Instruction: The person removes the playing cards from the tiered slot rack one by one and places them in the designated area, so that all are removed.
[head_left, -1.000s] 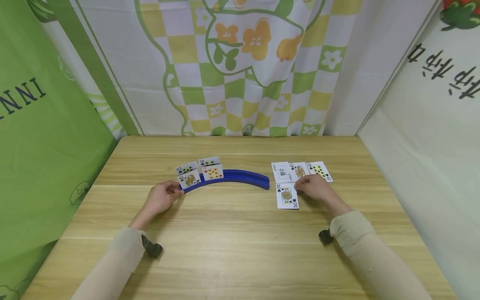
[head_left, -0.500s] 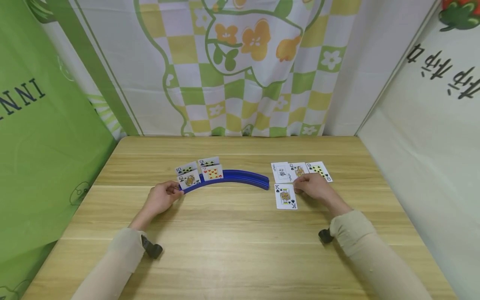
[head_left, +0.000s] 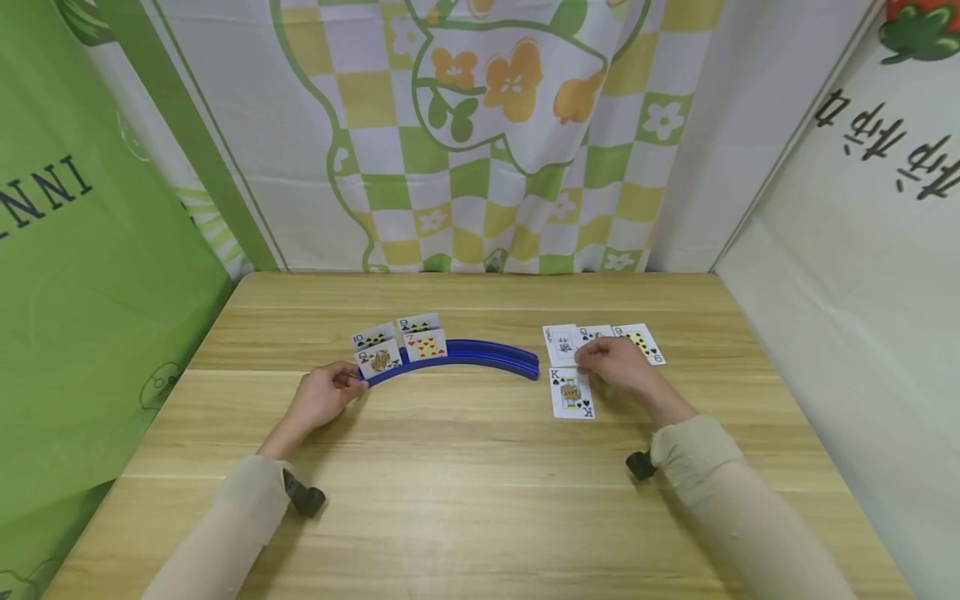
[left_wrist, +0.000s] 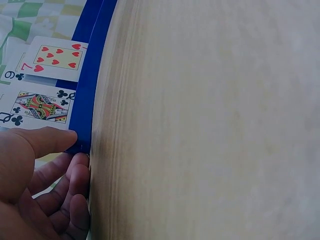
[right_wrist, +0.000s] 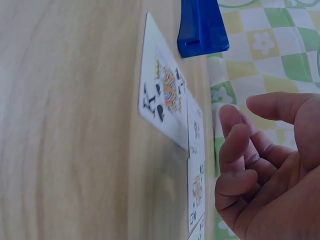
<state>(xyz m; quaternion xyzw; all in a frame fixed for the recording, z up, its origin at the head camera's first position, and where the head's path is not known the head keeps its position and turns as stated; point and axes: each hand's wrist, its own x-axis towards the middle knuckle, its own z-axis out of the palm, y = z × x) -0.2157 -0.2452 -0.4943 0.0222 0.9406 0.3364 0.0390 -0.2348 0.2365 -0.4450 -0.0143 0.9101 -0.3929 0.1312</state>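
My left hand (head_left: 322, 396) pinches the left end of a curved blue card holder (head_left: 491, 353) between thumb and fingers. In the holder stand a queen of clubs (left_wrist: 41, 107) and a seven of hearts (left_wrist: 57, 57), with a ten (head_left: 372, 335) and a nine (head_left: 418, 322) behind them. My right hand (head_left: 621, 367) is over the loose cards, its thumb and bent fingers apart with nothing between them. Below its fingertips lies a king of spades (head_left: 572, 393). A joker (head_left: 561, 346) is just left of the fingertips; the hand partly covers a queen (head_left: 595, 332).
At the right end of the loose row lies another black-suited card (head_left: 647, 342). The wooden table (head_left: 450, 500) ends at a checked curtain (head_left: 480, 192) behind, with a green cloth (head_left: 90, 292) on the left and a white one (head_left: 840, 333) on the right.
The king of spades shifted slightly left, away from my right fingertips. My right hand then moved a little left and away from me, covering more of the queen. My left hand kept still.
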